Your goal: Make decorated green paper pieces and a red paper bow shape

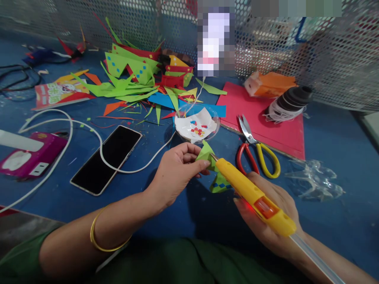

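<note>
My left hand (pixel 177 171) pinches a green folded paper piece (pixel 206 152) between thumb and fingers, above the blue table. A lower flap of the green paper carries a row of blue diamonds. My right hand (pixel 266 201) is wrapped round a yellow hot glue gun (pixel 251 193), with a clear glue stick (pixel 314 256) jutting from its back end. The gun's metal nozzle touches or nearly touches the green paper beside my left thumb. A red light glows on the fingers under the gun. My right fingers are partly hidden behind the gun.
Scissors (pixel 248 134) with red and yellow handles lie beyond my right hand, by a pink board (pixel 266 130) and a black bottle (pixel 290 102). A clear bowl (pixel 217 130) holds small paper bits. Left are a phone (pixel 108 157), white cable (pixel 102 146) and green paper scraps (pixel 127 90).
</note>
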Action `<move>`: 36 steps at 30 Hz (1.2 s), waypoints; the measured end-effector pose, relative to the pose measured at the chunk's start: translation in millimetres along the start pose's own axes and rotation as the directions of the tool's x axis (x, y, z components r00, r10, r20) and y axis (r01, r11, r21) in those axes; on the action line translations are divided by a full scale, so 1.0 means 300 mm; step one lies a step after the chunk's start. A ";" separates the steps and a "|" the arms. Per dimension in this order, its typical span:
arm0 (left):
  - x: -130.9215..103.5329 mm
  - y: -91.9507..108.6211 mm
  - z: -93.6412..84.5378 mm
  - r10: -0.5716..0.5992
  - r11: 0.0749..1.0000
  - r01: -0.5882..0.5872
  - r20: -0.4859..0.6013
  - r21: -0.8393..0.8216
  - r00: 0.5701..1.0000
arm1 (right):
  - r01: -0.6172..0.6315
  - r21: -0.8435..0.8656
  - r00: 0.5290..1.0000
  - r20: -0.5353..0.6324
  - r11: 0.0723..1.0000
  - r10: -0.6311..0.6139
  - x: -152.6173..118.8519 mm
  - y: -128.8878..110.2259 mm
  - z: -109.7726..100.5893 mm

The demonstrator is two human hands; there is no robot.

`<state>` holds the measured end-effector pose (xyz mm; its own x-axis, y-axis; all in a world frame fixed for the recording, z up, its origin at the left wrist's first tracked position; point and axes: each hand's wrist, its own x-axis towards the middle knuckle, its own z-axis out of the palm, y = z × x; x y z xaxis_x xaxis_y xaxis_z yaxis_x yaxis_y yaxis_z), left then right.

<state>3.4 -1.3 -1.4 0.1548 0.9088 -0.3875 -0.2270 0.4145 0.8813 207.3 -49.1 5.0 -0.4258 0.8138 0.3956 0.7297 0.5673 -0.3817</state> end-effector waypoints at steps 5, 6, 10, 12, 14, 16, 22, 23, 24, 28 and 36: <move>-0.002 -0.003 -0.002 0.004 1.000 -0.004 0.007 -0.005 1.000 | 0.002 -0.030 1.000 -0.006 1.000 -0.002 0.005 -0.006 -0.002; -0.002 -0.003 -0.003 0.005 1.000 -0.005 0.008 -0.005 1.000 | 0.002 -0.032 1.000 -0.002 0.999 -0.002 0.005 -0.006 -0.001; 0.000 -0.003 -0.004 0.012 1.000 -0.012 0.009 -0.005 1.000 | -0.010 -0.023 1.000 -0.003 1.000 0.010 0.001 -0.002 0.003; 0.000 -0.002 -0.003 0.013 1.000 -0.013 0.008 -0.005 1.000 | -0.009 -0.018 1.000 -0.009 1.000 0.009 -0.001 0.001 0.004; 0.000 -0.001 -0.002 0.014 1.000 -0.014 0.003 -0.002 1.000 | -0.001 -0.016 1.000 -0.010 1.000 0.001 -0.004 0.003 0.005; -0.001 0.000 -0.001 0.014 1.000 -0.014 -0.003 0.008 1.000 | -0.008 -0.009 1.000 -0.011 1.000 0.008 -0.008 0.004 0.007; -0.001 -0.003 -0.001 0.024 1.000 -0.024 -0.001 0.011 1.000 | -0.030 -0.013 1.000 -0.005 0.999 0.029 -0.026 0.007 0.014; 0.000 -0.004 0.000 0.024 1.000 -0.024 -0.002 0.010 1.000 | -0.025 -0.019 1.000 -0.009 1.000 0.025 -0.027 0.008 0.015; 0.000 -0.004 0.000 0.024 1.000 -0.024 -0.004 0.008 1.000 | -0.022 -0.023 1.000 -0.013 1.000 0.021 -0.027 0.009 0.015; -0.002 -0.006 0.000 0.019 1.000 -0.019 0.000 0.009 1.000 | -0.020 -0.027 1.000 -0.022 0.999 0.019 -0.022 0.007 0.013; -0.004 -0.002 -0.001 0.016 1.000 -0.016 0.001 0.018 1.000 | -0.036 -0.022 0.999 -0.004 0.999 0.036 -0.020 0.007 0.014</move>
<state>3.2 -2.7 -1.5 0.1523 0.9152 -0.3731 -0.2119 0.3990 0.8921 209.2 -52.3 -1.6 -0.3973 0.8332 0.3846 0.7563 0.5346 -0.3770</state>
